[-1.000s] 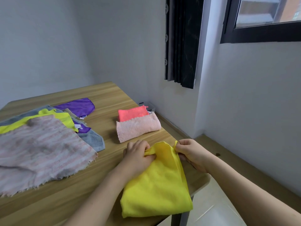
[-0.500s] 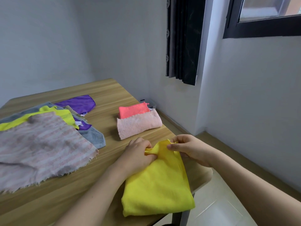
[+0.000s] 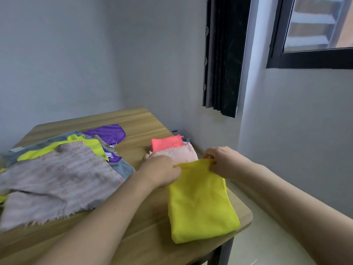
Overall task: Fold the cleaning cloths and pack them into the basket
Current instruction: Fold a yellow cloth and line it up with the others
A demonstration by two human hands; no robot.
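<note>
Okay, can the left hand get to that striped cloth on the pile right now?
Probably not yet: the left hand pinches the yellow cloth. The striped cloth lies uncovered beside it.

Both hands now hold the far edge of the yellow cloth (image 3: 200,199) farther up the table, close against the folded pink cloth (image 3: 180,154). The left hand (image 3: 162,170) and right hand (image 3: 222,159) pinch its corners wider apart, and the edge stretches taut where it bunched earlier.
</note>
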